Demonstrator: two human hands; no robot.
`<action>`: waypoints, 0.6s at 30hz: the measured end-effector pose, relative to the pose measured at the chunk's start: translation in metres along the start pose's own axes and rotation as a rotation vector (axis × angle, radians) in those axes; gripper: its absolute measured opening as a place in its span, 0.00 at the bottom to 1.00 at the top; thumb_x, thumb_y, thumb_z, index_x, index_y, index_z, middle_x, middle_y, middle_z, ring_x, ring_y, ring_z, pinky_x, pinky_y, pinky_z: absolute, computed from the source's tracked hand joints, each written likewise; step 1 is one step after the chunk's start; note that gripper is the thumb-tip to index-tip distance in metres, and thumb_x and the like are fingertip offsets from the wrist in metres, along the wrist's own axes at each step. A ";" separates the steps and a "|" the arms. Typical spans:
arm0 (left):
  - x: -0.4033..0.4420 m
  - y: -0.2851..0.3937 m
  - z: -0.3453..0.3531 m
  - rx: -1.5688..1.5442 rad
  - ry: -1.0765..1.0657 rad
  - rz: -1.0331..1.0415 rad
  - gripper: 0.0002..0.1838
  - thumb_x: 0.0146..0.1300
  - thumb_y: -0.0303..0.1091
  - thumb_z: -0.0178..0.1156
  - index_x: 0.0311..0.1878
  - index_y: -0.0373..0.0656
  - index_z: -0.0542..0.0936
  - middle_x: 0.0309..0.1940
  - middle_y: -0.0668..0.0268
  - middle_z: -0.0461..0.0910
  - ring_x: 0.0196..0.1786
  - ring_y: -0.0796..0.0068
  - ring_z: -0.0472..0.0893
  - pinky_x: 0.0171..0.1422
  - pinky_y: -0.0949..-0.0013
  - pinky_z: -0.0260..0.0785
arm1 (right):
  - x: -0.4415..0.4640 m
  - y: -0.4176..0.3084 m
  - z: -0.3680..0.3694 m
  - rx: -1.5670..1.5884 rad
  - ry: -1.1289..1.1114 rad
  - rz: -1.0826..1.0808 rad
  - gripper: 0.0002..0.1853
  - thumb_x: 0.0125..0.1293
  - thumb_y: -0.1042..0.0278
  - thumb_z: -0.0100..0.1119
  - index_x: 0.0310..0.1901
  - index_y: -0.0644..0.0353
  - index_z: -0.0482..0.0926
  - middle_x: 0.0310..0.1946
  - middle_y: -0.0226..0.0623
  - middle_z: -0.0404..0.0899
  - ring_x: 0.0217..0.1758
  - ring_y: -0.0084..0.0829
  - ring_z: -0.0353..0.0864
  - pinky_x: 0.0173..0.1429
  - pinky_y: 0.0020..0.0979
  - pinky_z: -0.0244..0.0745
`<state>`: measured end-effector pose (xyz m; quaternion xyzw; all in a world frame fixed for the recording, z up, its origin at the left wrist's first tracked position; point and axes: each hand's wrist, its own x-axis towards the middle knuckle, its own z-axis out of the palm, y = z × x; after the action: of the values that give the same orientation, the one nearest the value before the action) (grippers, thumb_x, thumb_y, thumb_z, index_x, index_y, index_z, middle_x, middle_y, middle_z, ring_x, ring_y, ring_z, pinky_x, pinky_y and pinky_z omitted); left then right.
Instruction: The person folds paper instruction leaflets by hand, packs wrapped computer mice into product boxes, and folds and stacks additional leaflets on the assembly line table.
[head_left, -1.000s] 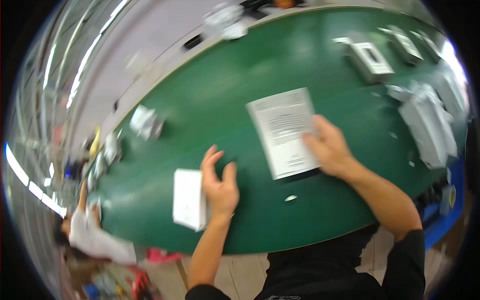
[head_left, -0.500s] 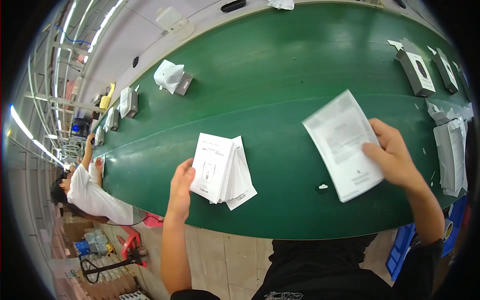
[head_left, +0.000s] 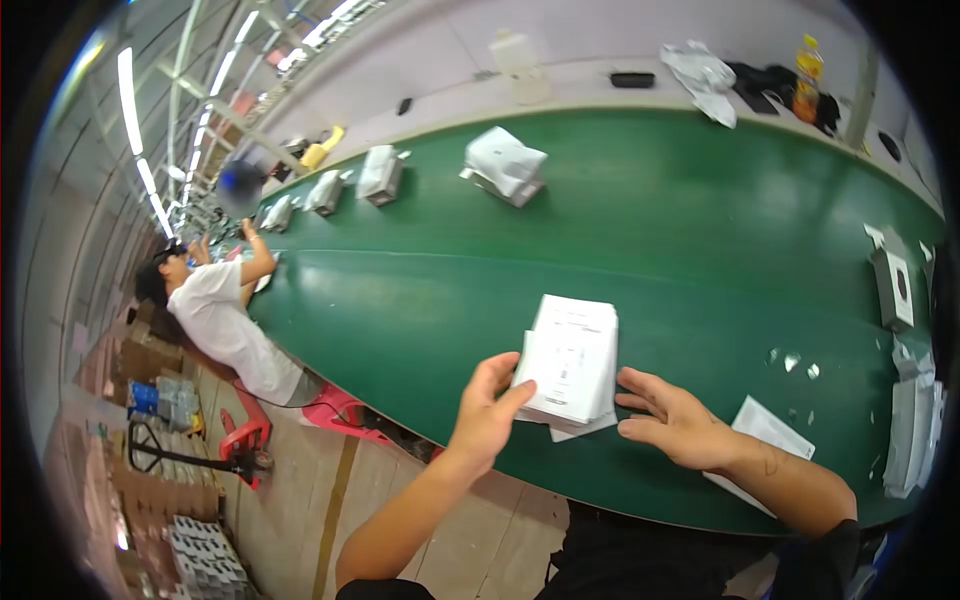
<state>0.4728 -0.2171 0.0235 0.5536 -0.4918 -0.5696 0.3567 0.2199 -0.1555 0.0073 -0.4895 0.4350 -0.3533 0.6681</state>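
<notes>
A stack of white printed leaflets (head_left: pixel 572 355) lies on the green table, its lower sheets slightly out of line. My left hand (head_left: pixel 485 408) grips its left edge, with the thumb over the lower left corner and the fingers along the side. My right hand (head_left: pixel 672 420) is open beside the stack's right edge, holding nothing, fingers apart and pointing at the stack. White papers (head_left: pixel 775 428) lie on the table at the right, partly hidden under my right forearm.
Several small boxes with white wrapping, including one box (head_left: pixel 505 165), stand along the table's far side. At right are an upright box (head_left: pixel 892 285) and a pile of white packaging (head_left: pixel 910 430). A co-worker (head_left: pixel 225 315) sits at left near a red pallet jack (head_left: pixel 240 440).
My right hand has let go of the papers it held, now lying at the right, and has come beside the stack. The view has turned left, showing more of the back wall.
</notes>
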 end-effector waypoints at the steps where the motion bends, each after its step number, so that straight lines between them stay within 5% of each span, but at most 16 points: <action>1: 0.001 0.000 -0.002 -0.049 -0.020 -0.021 0.26 0.67 0.27 0.57 0.66 0.33 0.64 0.61 0.54 0.74 0.65 0.66 0.71 0.72 0.63 0.59 | 0.008 0.001 0.006 0.121 0.023 0.060 0.40 0.63 0.76 0.60 0.74 0.69 0.51 0.74 0.50 0.58 0.74 0.39 0.63 0.72 0.38 0.65; 14: 0.013 0.001 -0.006 -0.016 -0.085 -0.089 0.29 0.66 0.32 0.61 0.67 0.34 0.65 0.61 0.50 0.74 0.65 0.64 0.72 0.69 0.62 0.63 | 0.007 -0.010 0.040 0.298 0.043 0.120 0.43 0.62 0.78 0.60 0.75 0.71 0.48 0.75 0.49 0.56 0.74 0.39 0.63 0.71 0.33 0.65; 18: -0.003 -0.041 -0.018 -0.062 0.027 0.192 0.30 0.64 0.31 0.63 0.66 0.32 0.66 0.63 0.47 0.72 0.66 0.58 0.73 0.69 0.61 0.65 | -0.015 -0.005 0.054 0.171 0.045 -0.045 0.41 0.64 0.74 0.60 0.75 0.71 0.50 0.75 0.49 0.57 0.74 0.39 0.63 0.71 0.36 0.66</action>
<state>0.4966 -0.2062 -0.0126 0.5001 -0.5200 -0.5402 0.4332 0.2646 -0.1247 0.0235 -0.4322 0.4070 -0.4148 0.6895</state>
